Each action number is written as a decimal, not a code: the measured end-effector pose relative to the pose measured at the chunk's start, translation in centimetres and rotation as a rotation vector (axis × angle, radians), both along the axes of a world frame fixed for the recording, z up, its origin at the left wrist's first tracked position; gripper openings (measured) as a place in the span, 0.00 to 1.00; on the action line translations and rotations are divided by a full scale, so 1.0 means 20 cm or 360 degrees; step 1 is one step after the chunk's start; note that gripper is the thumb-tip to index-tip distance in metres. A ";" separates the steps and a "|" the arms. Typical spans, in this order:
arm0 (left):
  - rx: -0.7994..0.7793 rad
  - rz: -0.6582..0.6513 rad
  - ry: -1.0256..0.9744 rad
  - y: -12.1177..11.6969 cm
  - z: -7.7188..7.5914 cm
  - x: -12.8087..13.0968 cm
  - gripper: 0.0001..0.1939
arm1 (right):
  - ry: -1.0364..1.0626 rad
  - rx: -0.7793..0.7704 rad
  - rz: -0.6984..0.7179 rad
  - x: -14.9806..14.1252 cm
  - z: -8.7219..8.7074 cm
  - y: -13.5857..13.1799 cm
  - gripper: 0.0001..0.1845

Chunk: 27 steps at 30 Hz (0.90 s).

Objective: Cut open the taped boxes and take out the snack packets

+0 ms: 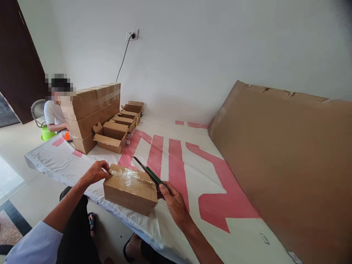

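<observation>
A small cardboard box (129, 190), sealed across its top with clear tape, lies on a white and pink sheet (192, 172) at its near edge. My left hand (95, 172) is closed on the box's far left corner. My right hand (173, 201) sits at the box's right end, closed around a green-handled knife (150, 173). The blade points up and to the left over the box top.
Stacked sealed cartons (90, 110) and several open small boxes (111, 136) stand at the sheet's far left. Another person (55, 110) sits behind the stack beside a green tub (47, 134). A large flat cardboard sheet (286, 157) leans on the right. A cable hangs from a wall socket (132, 35).
</observation>
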<state>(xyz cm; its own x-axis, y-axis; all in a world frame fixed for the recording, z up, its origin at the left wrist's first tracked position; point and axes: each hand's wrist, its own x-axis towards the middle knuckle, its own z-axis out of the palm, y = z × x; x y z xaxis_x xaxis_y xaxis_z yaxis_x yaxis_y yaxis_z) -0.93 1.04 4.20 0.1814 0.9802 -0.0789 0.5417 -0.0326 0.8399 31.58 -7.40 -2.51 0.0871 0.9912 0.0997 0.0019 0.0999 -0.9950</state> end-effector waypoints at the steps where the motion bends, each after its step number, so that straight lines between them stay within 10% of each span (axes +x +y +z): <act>1: -0.0006 -0.0028 -0.0016 0.01 0.01 -0.01 0.11 | -0.0004 0.0012 -0.0005 -0.01 0.00 0.00 0.32; 27: 0.0326 -0.0427 0.0266 -0.02 0.05 -0.06 0.09 | 0.0029 0.0125 -0.0068 -0.02 -0.02 0.05 0.31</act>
